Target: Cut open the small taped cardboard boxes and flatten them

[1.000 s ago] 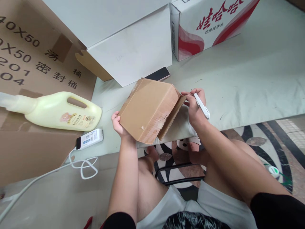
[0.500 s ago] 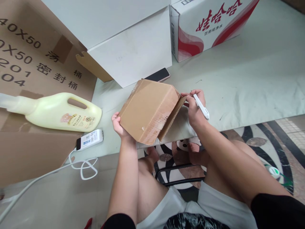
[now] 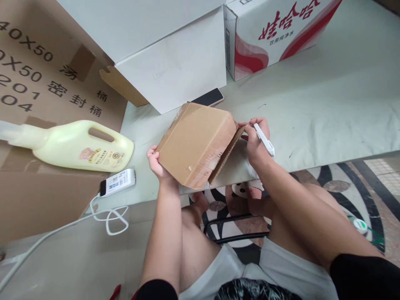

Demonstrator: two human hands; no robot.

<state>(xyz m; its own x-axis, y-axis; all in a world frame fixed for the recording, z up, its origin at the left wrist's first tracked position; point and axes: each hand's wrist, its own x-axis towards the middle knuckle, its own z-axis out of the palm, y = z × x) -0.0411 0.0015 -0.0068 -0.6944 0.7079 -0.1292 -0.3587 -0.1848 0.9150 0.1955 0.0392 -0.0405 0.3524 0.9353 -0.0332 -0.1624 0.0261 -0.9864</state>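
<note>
A small brown cardboard box [image 3: 196, 143] with torn tape marks stands tilted near the table's front edge. My left hand [image 3: 155, 163] grips its lower left corner, fingers curled round the edge. My right hand [image 3: 256, 139] is closed round a white utility knife [image 3: 264, 139] and sits at the box's right flap, the knife's front end against the cardboard edge. The inside of the box is hidden from me.
A pale yellow jug [image 3: 78, 146] lies on flattened cardboard [image 3: 37, 75] at left, beside a white power bank [image 3: 118, 182] with a cable. A phone [image 3: 208, 97], a white box [image 3: 175, 62] and a red-and-white carton [image 3: 271, 33] stand behind. Patterned floor shows below the table edge.
Almost nothing differs; the box and both hands hold the same position, with only a slight shift of the view.
</note>
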